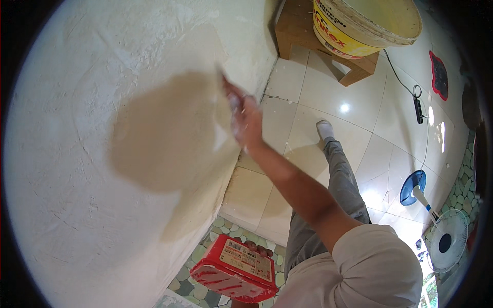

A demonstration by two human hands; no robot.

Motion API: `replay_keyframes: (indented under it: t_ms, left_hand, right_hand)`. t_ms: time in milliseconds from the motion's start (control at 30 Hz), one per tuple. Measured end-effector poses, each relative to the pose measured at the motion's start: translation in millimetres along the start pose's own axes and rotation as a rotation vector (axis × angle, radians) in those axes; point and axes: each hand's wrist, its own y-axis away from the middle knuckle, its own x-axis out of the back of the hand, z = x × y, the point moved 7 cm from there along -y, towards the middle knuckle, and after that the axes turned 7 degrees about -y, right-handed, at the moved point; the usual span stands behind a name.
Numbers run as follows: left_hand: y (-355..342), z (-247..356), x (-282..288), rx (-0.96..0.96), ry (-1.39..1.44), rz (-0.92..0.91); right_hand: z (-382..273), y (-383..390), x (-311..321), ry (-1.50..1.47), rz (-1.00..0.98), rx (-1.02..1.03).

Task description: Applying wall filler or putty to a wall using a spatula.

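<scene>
My right hand (245, 117), white smears on its fingers, is closed on a thin-bladed tool like a putty knife (221, 73); motion blurs its blade. It is raised close to the pale plastered wall (67, 169), where my arm throws a large shadow. Whether the blade touches the wall I cannot tell. Low down, my left hand (255, 248) grips a red plastic tub (267, 292) with a label on its side. White paste streaks the tub. Only the fingertips show over its edge; the rest of that hand is hidden.
A large bucket (354, 28) stands on a brown stool (298, 25) beside the wall. Across the tiled floor (328, 92) lie a power strip (418, 110) with its cable and a red-edged dark mat (439, 76). A standing fan (446, 243) is at lower right. Green pebble-patterned tiles (197, 251) border the floor.
</scene>
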Motion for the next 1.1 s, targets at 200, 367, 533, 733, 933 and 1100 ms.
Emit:
replay_keyframes:
  t_ms: [200,367,533,733,933,1100]
  left_hand:
    - [5,-1,7,0.0,-0.004,0.011]
    - [4,-5,10,-0.014,0.027,0.011]
    - [5,-6,15,-0.006,0.063,0.001]
    - [5,-9,11,-0.012,0.079,-0.016]
    - [5,-10,16,0.003,0.038,-0.009]
    - [8,-11,21,0.018,0.068,-0.013]
  right_hand:
    - [44,-47,8,0.274,0.056,0.016]
    - [50,-30,-25,0.265,0.031,0.074]
    - [30,28,-58,0.15,-0.174,-0.127]
    - [-21,70,-68,0.195,-0.389,0.306]
    - [-4,91,-55,0.255,-0.583,0.475]
    - [15,39,-17,0.074,-0.226,0.207]
